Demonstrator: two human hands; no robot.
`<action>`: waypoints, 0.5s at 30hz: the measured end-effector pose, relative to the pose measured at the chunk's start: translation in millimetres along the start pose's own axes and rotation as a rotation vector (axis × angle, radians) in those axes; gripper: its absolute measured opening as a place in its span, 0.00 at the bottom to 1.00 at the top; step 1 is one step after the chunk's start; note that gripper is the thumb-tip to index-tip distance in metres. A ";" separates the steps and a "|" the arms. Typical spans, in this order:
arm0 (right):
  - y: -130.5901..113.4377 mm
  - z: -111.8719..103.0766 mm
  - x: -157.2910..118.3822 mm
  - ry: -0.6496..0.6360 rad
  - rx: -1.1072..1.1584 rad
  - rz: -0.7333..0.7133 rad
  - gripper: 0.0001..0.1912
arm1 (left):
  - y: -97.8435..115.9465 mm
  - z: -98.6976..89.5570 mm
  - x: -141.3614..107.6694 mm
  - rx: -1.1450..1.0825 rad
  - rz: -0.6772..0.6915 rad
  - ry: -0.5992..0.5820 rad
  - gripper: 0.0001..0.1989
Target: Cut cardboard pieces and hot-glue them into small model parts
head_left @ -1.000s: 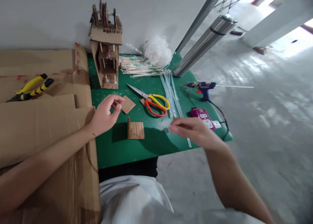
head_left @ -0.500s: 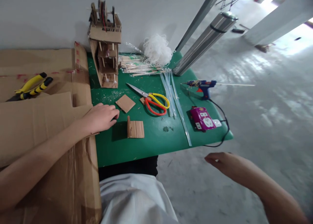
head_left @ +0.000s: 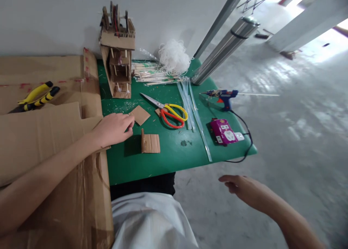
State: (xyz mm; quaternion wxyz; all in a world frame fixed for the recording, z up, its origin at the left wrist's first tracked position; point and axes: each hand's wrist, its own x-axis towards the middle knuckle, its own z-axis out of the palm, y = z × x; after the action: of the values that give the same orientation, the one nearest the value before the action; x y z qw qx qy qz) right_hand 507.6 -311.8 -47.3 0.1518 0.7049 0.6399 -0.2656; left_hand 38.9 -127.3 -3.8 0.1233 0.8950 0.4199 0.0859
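My left hand (head_left: 115,127) rests at the left side of the green table, its fingers loosely curled with a gap at the thumb, and nothing shows in it. Just beyond its fingertips lies a flat square of cardboard (head_left: 140,115). A bent L-shaped cardboard piece (head_left: 151,143) sits nearer me, one side upright. Scissors (head_left: 173,115) with red and yellow handles lie to the right. Off the table's front right edge, my right hand (head_left: 241,188) hangs over the floor, index finger extended, holding nothing visible.
A cardboard model (head_left: 119,66) stands at the back. Beside it are wrapped sticks (head_left: 154,74), white elastic cords (head_left: 174,58) and glue sticks (head_left: 201,125). A glue gun (head_left: 227,98) and purple power strip (head_left: 224,132) sit right. Pliers (head_left: 38,96) lie on cardboard sheets (head_left: 40,140).
My right hand has shifted left, towards the table, and its index finger now reaches out. My left hand has hardly moved. The whole view has tilted slightly.
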 end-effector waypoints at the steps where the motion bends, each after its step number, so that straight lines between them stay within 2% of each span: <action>1: -10.8 -4.9 -3.2 -0.049 0.050 -0.031 0.17 | 5.3 -6.8 1.2 -0.052 -0.011 0.040 0.03; 2: -25.0 -11.3 -6.6 -0.072 0.127 -0.106 0.18 | 12.2 -13.4 1.8 -0.109 -0.012 0.110 0.02; 5: -83.5 -32.4 -13.7 -0.080 0.399 -0.312 0.14 | 41.5 -26.1 -1.8 -0.273 0.123 0.221 0.02; 8: -148.4 -43.1 -11.5 0.024 0.848 -0.501 0.16 | 73.9 -21.6 -13.1 -0.297 0.280 0.233 0.04; 9: -167.5 -43.6 -8.8 0.000 1.019 -0.557 0.19 | 82.6 -17.2 -17.4 -0.282 0.319 0.251 0.04; 10: -184.3 -43.0 -5.6 -0.059 1.163 -0.591 0.19 | 89.4 -12.3 -21.5 -0.263 0.360 0.288 0.04; 12: -209.6 -40.3 1.2 -0.162 1.350 -0.604 0.13 | 96.8 -3.8 -27.4 -0.235 0.390 0.332 0.04; 15: -226.5 -35.7 9.8 -0.223 1.523 -0.560 0.12 | 95.8 1.1 -29.9 -0.264 0.405 0.352 0.04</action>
State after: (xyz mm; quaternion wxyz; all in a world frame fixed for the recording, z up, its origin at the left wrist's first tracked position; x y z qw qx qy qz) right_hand 291.8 -253.4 4.7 -0.3778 0.3982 0.4178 -0.7240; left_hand 90.2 -209.6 21.7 0.1442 0.9082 0.2331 0.3162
